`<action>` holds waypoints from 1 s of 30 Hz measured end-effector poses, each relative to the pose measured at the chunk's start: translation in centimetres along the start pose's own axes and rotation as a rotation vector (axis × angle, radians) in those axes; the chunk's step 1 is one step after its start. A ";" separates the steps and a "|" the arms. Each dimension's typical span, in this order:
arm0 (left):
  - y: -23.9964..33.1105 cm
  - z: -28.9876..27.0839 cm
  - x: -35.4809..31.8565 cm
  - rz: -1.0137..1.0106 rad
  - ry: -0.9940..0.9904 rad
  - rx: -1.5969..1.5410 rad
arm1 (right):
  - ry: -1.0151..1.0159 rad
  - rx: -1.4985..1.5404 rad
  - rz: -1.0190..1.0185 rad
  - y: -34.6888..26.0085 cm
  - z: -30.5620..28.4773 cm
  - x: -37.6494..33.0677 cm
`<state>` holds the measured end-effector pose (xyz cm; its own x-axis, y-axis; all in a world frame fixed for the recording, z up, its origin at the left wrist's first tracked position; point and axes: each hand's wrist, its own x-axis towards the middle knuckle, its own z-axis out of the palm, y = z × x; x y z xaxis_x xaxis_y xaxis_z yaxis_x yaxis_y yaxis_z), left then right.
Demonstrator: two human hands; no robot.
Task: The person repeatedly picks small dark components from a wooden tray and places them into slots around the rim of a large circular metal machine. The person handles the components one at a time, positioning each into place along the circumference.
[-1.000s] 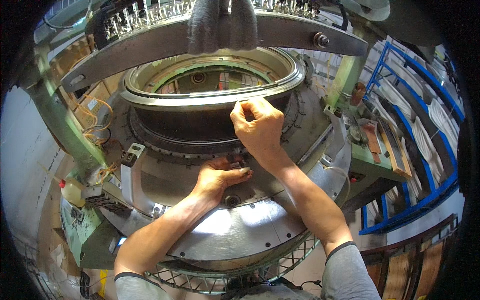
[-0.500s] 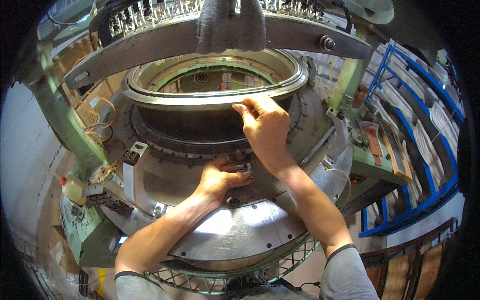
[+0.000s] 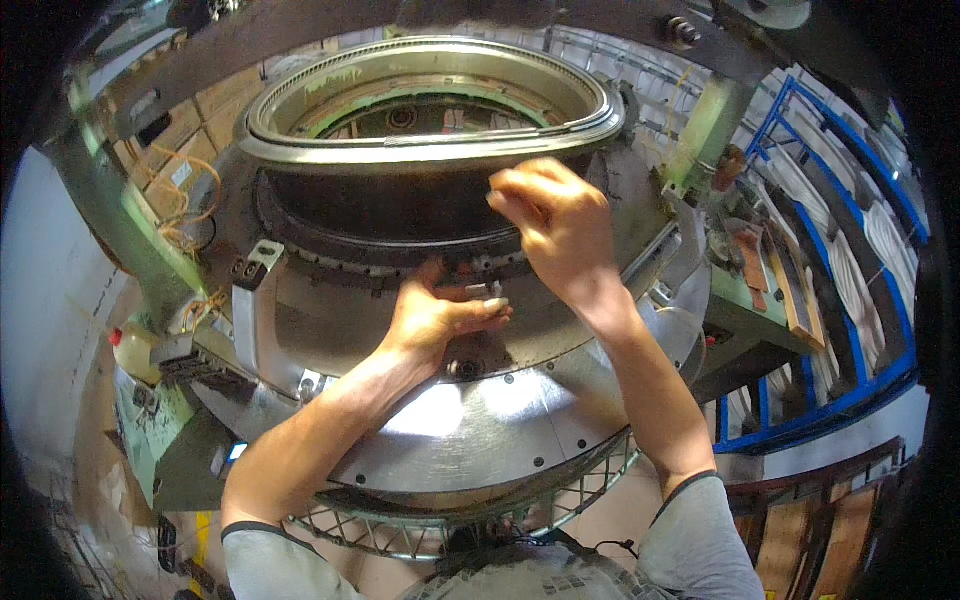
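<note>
Single head view, looking steeply down, close over a round machine point(image 3: 430, 130) — fisheye-bent edges

A big round knitting machine of grey steel point(image 3: 470, 420) fills the middle of the view, its flat polished plate spreading out toward six o'clock. Above that sits a dark ribbed cylinder band point(image 3: 400, 215), curved and upright, capped by a bright silver metal ring point(image 3: 300, 140) at about twelve o'clock. Low on the band's front edge is a small grey metal piece point(image 3: 484, 291), touching the toothed rim just below the band; it may be a clip or needle part, too small to tell. A slim silver bracket with a black end point(image 3: 250, 290) stands tilted at nine o'clock.
</note>
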<state>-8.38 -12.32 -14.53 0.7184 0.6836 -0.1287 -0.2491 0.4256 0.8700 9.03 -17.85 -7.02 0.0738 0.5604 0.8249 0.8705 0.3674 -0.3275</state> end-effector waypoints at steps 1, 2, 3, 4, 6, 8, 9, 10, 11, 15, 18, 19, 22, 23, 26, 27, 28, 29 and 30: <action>0.0 0.1 0.0 0.034 0.006 -0.017 | -0.141 0.099 0.063 0.2 -0.7 -1.1; -0.1 0.1 0.1 0.079 -0.001 -0.037 | -0.342 0.219 0.370 0.3 -1.1 -2.5; -0.1 0.1 0.0 0.083 -0.007 -0.043 | -0.401 0.446 0.495 0.5 -1.0 -3.5; -0.2 0.1 -0.1 0.077 -0.008 -0.018 | -0.471 0.585 0.718 0.8 -0.9 -4.4; -0.3 -0.1 -0.2 0.077 -0.025 0.025 | -0.469 0.554 0.652 1.4 -0.7 -5.7; -0.4 -0.1 -0.2 0.092 -0.018 0.041 | -0.426 0.505 0.584 1.7 -0.4 -6.3; -0.4 -0.1 -0.2 0.115 -0.017 0.044 | -0.403 0.538 0.566 1.7 -0.3 -6.4; -0.4 -0.1 -0.2 0.147 -0.039 0.040 | -0.417 0.567 0.585 1.6 -0.2 -6.5; -0.2 -0.2 -0.2 0.135 -0.024 0.121 | -0.424 0.590 0.589 1.5 -0.2 -6.6; -0.1 0.1 -0.2 0.156 0.004 0.275 | -0.425 0.552 0.549 1.0 -0.4 -6.7; 0.0 0.3 -0.5 0.147 -0.011 0.297 | -0.433 0.548 0.510 0.9 -0.5 -6.8; 0.0 0.3 -0.6 0.127 -0.006 0.283 | -0.477 0.510 0.461 0.9 -0.5 -6.7; 0.0 0.3 -0.5 0.090 0.009 0.291 | -0.503 0.596 0.507 0.8 -0.6 -6.7; -0.1 0.2 -0.6 0.086 0.010 0.294 | -0.522 0.602 0.564 0.8 -0.7 -6.7; 0.0 0.3 -0.8 0.142 -0.007 0.409 | -0.513 0.617 0.627 0.4 -0.9 -6.7; 0.1 0.4 -0.9 0.186 -0.007 0.432 | -0.500 0.621 0.610 0.3 -1.0 -6.7; 0.3 0.7 -1.0 0.232 -0.007 0.453 | -0.489 0.623 0.590 0.3 -1.3 -6.6; 0.7 1.0 -1.1 0.283 0.017 0.544 | -0.475 0.659 0.557 0.3 -1.6 -6.4; 1.1 1.5 -1.2 0.290 0.028 0.551 | -0.462 0.706 0.568 0.4 -1.9 -6.1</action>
<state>-8.55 -13.57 -12.70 0.6529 0.7438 0.1433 -0.0541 -0.1430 0.9882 9.82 -22.55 -11.30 0.0617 0.9655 0.2528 0.2677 0.2280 -0.9361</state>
